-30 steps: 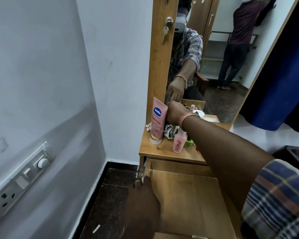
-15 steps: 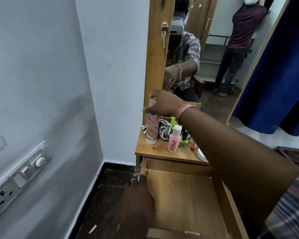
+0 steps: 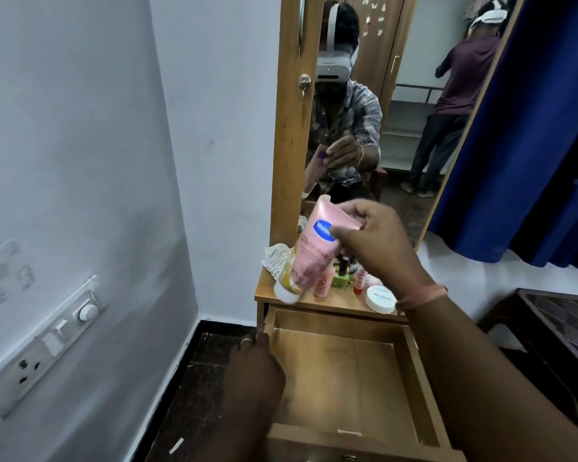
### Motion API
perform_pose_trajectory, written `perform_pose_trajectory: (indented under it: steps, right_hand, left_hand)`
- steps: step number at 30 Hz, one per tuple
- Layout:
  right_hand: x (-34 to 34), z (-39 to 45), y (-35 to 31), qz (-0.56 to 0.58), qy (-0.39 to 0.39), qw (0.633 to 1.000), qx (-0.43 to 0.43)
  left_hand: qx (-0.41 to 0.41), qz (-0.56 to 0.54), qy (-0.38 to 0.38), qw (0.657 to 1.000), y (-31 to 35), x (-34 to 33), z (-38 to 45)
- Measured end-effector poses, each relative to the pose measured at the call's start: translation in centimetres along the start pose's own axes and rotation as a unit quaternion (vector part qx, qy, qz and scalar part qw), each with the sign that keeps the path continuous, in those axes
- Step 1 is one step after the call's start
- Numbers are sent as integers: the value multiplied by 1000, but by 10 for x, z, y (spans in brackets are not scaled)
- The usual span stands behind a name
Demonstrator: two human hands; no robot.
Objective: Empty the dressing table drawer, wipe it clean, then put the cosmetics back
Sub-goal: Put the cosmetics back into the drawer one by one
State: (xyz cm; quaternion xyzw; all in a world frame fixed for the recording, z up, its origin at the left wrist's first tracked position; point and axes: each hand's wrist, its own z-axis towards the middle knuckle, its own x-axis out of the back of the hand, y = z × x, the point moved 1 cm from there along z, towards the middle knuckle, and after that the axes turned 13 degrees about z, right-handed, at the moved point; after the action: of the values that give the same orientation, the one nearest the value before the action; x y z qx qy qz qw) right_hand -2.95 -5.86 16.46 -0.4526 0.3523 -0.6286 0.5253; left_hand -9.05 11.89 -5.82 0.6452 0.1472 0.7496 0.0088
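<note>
My right hand (image 3: 377, 245) grips the top of a pink lotion tube (image 3: 311, 253), lifted and tilted above the dressing table top (image 3: 334, 303). The wooden drawer (image 3: 344, 378) is pulled out and its floor is bare. My left hand (image 3: 252, 368) holds the drawer's left wall. On the table top stand a small pink bottle (image 3: 322, 285), a green bottle (image 3: 341, 278), small red items and a white round jar (image 3: 381, 298). A patterned cloth (image 3: 277, 260) lies at the back left.
A tall mirror (image 3: 381, 111) rises behind the table and reflects me and another person. A white wall with a switch panel (image 3: 44, 345) is on the left. A blue curtain (image 3: 531, 128) hangs on the right. A dark table (image 3: 554, 328) stands at right.
My right hand took hold of the pink tube and lifted it off the table top, tilting it. The left hand stayed on the drawer's left wall.
</note>
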Motion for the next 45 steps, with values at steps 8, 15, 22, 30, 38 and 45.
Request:
perform_pose_trajectory:
  steps: [8,15,22,30,38,45]
  right_hand:
    - [-2,-62,67,-15,-34,995,-93]
    - [-15,-95,96,94,-53,985,-132]
    - [-35,-114,161,163,-121,908,-366]
    - [-58,-97,193,82,-127,860,-487]
    - [-94,-84,208,51,-42,884,-463]
    - [-87,-85,213,-89,-29,911,-401]
  left_hand:
    - [-27,-272,76,959,-2,10,0]
    - [-59,-434,-131,890,22,28,-25]
    - [26,-382,-171,908,21,11,-13]
    - [67,-262,-16,963,18,4,-6]
    - [105,-190,65,974,22,3,-14]
    - [98,-177,70,977,25,7,-18]
